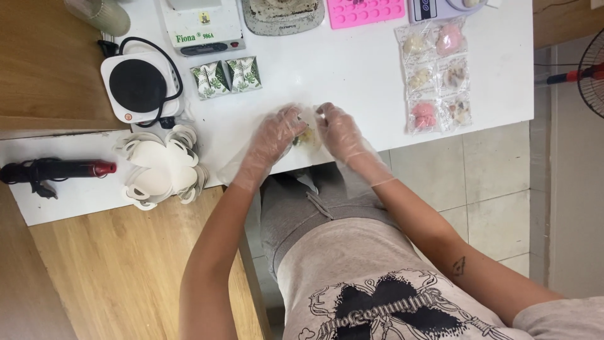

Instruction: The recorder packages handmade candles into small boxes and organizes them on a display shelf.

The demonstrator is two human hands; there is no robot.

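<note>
Clear wrapper (pixel 309 126) — pinched by gloved left hand (pixel 275 133) and right hand (pixel 340 132).

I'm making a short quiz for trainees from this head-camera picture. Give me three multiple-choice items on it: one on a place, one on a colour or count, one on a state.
1. Where does the pink mould tray lie?
A. at the far edge of the white table
B. on the wooden floor
C. on the hot plate

2. How many green leaf-print packets lie beside the round black hot plate?
A. one
B. two
C. five

3. What state are the left hand and the right hand in?
A. bare and resting apart
B. in clear gloves, both at a small clear-wrapped piece
C. holding the black tool with the red tip

Answers: 1 A, the tray sits at the table's far edge, between a grey device and a scale. 2 B, two packets lie side by side. 3 B, thin clear gloves cover both hands, which meet on the piece.
</note>
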